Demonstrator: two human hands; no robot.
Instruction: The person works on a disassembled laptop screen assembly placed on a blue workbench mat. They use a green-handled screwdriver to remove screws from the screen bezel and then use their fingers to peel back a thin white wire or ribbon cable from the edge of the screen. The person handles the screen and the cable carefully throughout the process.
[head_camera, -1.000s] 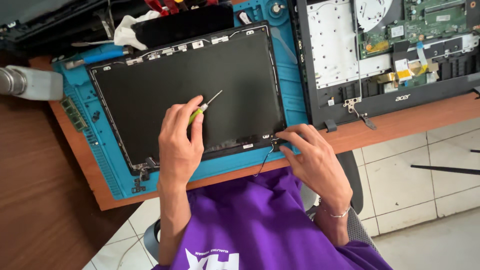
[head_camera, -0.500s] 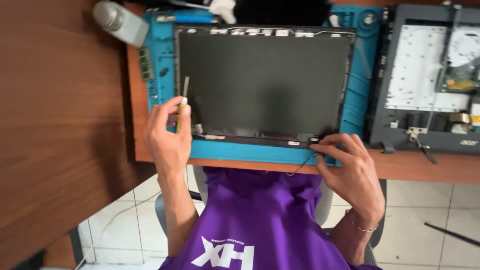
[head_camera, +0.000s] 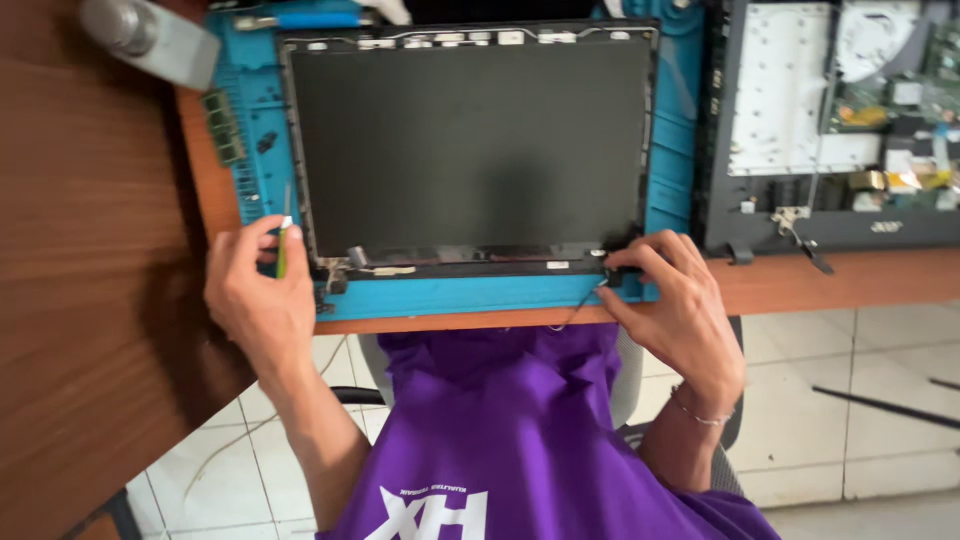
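Between both hands (head_camera: 262, 300) (head_camera: 672, 305), laptop screen (head_camera: 470, 140)

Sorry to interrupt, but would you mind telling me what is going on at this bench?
A person in a purple shirt is working on a detached laptop screen lying on a blue mat. The left hand holds a small screwdriver near the screen's lower left corner, and the right hand grips the lower right hinge. The opened laptop base sits to the right.
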